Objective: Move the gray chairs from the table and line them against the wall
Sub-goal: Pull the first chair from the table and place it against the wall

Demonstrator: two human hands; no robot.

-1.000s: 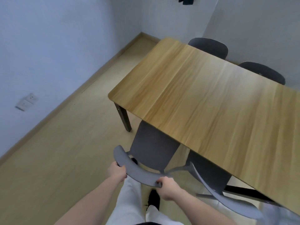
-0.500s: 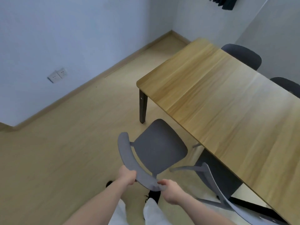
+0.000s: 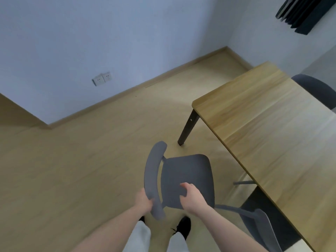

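Both hands' fingers grip a gray chair [image 3: 187, 179] on tan floor [image 3: 72, 170] beside the wooden table [image 3: 272, 128].

**Hidden and cut off**

The held chair's [image 3: 187, 179] legs lie hidden beneath its seat. A second chair [image 3: 263, 231] runs off the bottom edge, part tucked under the table [image 3: 269, 128]. The far chair [image 3: 316, 90] is cut by the right edge. Wall sockets [image 3: 102, 79] too small to read.
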